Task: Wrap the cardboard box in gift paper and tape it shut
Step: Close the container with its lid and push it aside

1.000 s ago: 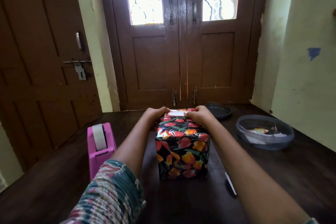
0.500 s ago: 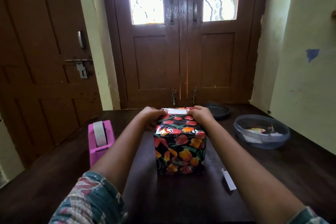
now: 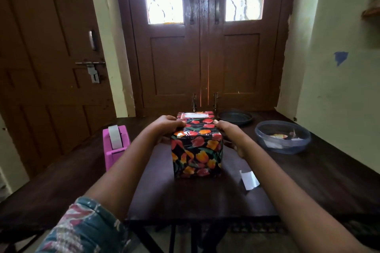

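Now | left hand (image 3: 169,124) nearer on box (image 3: 197,151); right hand (image 3: 233,136) slid down side

Clear bowl (image 3: 298,148) on the dark table (image 3: 308,183); black dish (image 3: 235,122) near it.

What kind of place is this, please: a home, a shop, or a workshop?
Most likely a room in a home. A brown wooden double door with patterned glass panes, a painted wall with flaking patches, and a dark table carrying a pink tape dispenser and a wrapped box suggest it.
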`<state>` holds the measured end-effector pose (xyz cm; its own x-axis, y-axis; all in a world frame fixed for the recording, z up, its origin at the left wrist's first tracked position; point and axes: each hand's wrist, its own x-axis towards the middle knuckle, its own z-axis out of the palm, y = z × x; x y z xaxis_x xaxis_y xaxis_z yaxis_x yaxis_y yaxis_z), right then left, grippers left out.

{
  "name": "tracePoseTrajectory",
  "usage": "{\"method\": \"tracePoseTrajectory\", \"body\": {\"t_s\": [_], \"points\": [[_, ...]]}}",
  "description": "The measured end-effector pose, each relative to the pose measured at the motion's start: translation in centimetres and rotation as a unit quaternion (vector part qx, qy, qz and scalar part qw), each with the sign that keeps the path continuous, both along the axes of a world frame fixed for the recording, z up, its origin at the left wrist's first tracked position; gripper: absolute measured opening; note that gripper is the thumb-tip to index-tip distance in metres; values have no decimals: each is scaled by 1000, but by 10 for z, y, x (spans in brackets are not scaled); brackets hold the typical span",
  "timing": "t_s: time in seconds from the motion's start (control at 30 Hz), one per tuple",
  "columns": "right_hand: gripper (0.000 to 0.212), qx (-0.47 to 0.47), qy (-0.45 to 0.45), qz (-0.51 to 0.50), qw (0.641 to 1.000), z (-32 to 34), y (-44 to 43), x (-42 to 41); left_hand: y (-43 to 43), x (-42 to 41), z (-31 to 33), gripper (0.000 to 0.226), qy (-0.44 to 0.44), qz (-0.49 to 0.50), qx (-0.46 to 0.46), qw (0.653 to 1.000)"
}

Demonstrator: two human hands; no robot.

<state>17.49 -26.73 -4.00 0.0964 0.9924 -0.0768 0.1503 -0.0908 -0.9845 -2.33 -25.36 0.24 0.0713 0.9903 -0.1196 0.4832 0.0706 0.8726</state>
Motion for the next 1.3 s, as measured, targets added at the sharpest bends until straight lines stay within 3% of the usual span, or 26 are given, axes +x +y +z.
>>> {"method": "tracePoseTrajectory", "body": {"t_s": [0.13,0.23,0.33,0.43,0.53,0.77,0.93,1.07,1.3], "points": [[51,1,-23,3,1000,0,-17,-4,-8,4,-2,53,22,8,20,1000],[51,27,-32,-11,999,4,-24,2,-3,18,7,43,107,13,106,989],[45,73,-62,-64,993,6,-34,30,2,54,27,41,138,-7,168,976],[36,121,-181,-123,968,4,-40,77,7,109,37,30,138,-57,205,967],[41,104,-301,-180,931,-5,-39,129,20,174,29,25,173,-97,195,961],[52,83,-411,-218,881,-31,-31,209,85,248,-10,29,247,-61,175,951],[54,91,-425,-215,875,-50,-23,225,131,254,-44,43,358,-66,189,912],[52,84,-360,-204,906,-71,-23,230,164,256,-75,49,438,-83,199,873],[50,92,-365,-215,901,-74,-18,231,178,259,-95,26,485,-66,291,822]]}}
